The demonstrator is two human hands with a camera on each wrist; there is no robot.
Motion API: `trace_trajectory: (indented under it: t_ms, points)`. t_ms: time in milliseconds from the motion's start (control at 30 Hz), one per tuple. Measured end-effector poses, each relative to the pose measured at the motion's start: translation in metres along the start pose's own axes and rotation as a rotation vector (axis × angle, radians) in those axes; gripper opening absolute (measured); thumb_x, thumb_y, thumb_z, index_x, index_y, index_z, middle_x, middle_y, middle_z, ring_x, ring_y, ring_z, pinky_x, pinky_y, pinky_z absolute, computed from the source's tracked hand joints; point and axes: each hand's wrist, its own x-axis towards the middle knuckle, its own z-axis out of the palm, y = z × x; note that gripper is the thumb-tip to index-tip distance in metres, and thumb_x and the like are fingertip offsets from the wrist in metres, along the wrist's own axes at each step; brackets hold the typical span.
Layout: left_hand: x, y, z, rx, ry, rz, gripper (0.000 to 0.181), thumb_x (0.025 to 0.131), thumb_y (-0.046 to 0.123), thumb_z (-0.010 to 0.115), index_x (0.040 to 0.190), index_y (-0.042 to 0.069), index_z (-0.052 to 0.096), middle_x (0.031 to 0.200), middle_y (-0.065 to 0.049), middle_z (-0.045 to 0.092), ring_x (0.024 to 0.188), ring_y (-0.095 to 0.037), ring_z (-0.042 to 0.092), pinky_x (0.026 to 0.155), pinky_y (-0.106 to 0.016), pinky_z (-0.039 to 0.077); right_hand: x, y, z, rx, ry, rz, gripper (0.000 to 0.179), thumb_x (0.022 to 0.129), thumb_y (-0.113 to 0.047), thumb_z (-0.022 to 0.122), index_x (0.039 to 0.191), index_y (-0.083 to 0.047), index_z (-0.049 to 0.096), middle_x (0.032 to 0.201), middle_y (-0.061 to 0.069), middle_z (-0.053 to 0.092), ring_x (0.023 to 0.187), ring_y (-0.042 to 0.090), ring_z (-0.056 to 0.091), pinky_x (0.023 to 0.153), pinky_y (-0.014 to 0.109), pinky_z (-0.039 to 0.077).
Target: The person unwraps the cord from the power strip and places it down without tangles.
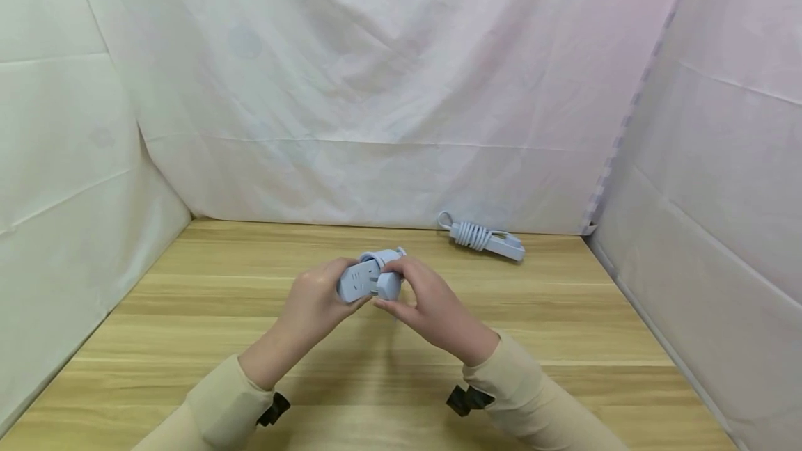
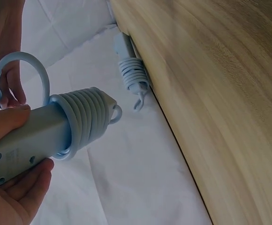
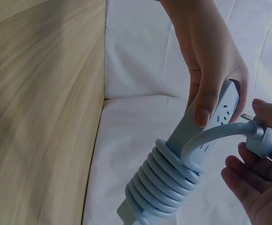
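A light blue power strip (image 1: 358,280) with its cord (image 3: 162,185) coiled round one end is raised over the wooden table. My left hand (image 1: 318,292) grips the socket end, thumb on one side and fingers on the other. Between the thumb and fingers of my right hand (image 1: 432,303) is the plug (image 1: 389,286), its metal prongs pointing at the strip's socket face. In the right wrist view a loop of cord arches from the coil to the plug. The left wrist view shows the strip's back with small screw holes.
Another light blue power strip (image 1: 505,248), its cord wound round it, lies at the back right of the wooden table (image 1: 250,395). White cloth (image 1: 376,89) hangs behind the table and along both sides.
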Motion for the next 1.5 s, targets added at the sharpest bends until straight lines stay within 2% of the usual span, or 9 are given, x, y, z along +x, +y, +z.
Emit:
trace_trajectory:
  t_ms: [133, 367, 633, 867, 1100, 1333, 1500]
  points:
    - [0.0, -0.004, -0.001, -0.01, 0.014, -0.005, 0.051, 0.064, 0.014, 0.092, 0.105, -0.002, 0.066, 0.091, -0.013, 0.07, 0.075, -0.024, 0.067, 0.062, -0.037, 0.054, -0.005, 0.0, -0.004, -0.022, 0.014, -0.005, 0.043, 0.084, -0.016, 0.079, 0.116, -0.003, 0.053, 0.108, 0.002, 0.058, 0.097, 0.012, 0.054, 0.084, 0.031, 0.048]
    - [0.002, -0.009, -0.005, -0.013, 0.051, -0.007, 0.053, 0.062, 0.015, 0.093, 0.106, -0.001, 0.067, 0.091, -0.012, 0.07, 0.075, -0.024, 0.065, 0.062, -0.038, 0.053, -0.018, 0.005, -0.009, -0.061, 0.072, -0.078, 0.047, 0.078, -0.008, 0.082, 0.113, -0.001, 0.051, 0.104, 0.004, 0.057, 0.094, 0.015, 0.055, 0.082, 0.033, 0.049]
    - [0.001, -0.013, -0.01, -0.028, 0.079, -0.03, 0.054, 0.063, 0.013, 0.092, 0.109, -0.001, 0.067, 0.094, -0.012, 0.07, 0.077, -0.024, 0.066, 0.063, -0.039, 0.053, -0.029, 0.015, -0.019, -0.11, 0.11, -0.012, 0.045, 0.077, -0.006, 0.083, 0.11, -0.001, 0.054, 0.102, 0.005, 0.059, 0.09, 0.014, 0.057, 0.077, 0.032, 0.05]
    - [0.001, -0.015, -0.012, -0.054, 0.108, -0.025, 0.054, 0.062, 0.013, 0.093, 0.109, 0.0, 0.068, 0.095, -0.011, 0.07, 0.079, -0.024, 0.065, 0.065, -0.039, 0.052, -0.036, 0.028, -0.022, -0.129, 0.139, 0.033, 0.058, 0.077, -0.008, 0.083, 0.123, 0.005, 0.052, 0.103, 0.008, 0.062, 0.092, 0.018, 0.061, 0.082, 0.036, 0.051]
    - [0.0, -0.012, -0.015, -0.067, 0.13, -0.005, 0.054, 0.063, 0.017, 0.092, 0.11, 0.002, 0.068, 0.094, -0.01, 0.07, 0.078, -0.021, 0.065, 0.063, -0.038, 0.053, -0.04, 0.038, -0.023, -0.156, 0.123, 0.045, 0.06, 0.077, -0.01, 0.084, 0.125, 0.005, 0.051, 0.104, 0.008, 0.064, 0.096, 0.021, 0.061, 0.085, 0.04, 0.05]
    - [-0.001, -0.01, -0.016, -0.083, 0.153, 0.01, 0.055, 0.063, 0.019, 0.092, 0.11, 0.004, 0.068, 0.094, -0.008, 0.07, 0.077, -0.019, 0.064, 0.063, -0.037, 0.052, -0.043, 0.041, -0.026, -0.207, 0.093, 0.085, 0.058, 0.079, -0.015, 0.082, 0.125, 0.003, 0.052, 0.115, 0.012, 0.062, 0.108, 0.027, 0.059, 0.093, 0.046, 0.046]
    - [-0.002, -0.008, -0.018, -0.084, 0.169, 0.02, 0.055, 0.063, 0.02, 0.092, 0.109, 0.004, 0.068, 0.094, -0.008, 0.07, 0.076, -0.019, 0.064, 0.061, -0.037, 0.051, -0.042, 0.043, -0.03, -0.228, 0.085, 0.084, 0.057, 0.081, -0.018, 0.081, 0.126, 0.003, 0.052, 0.117, 0.014, 0.063, 0.11, 0.03, 0.058, 0.093, 0.047, 0.045]
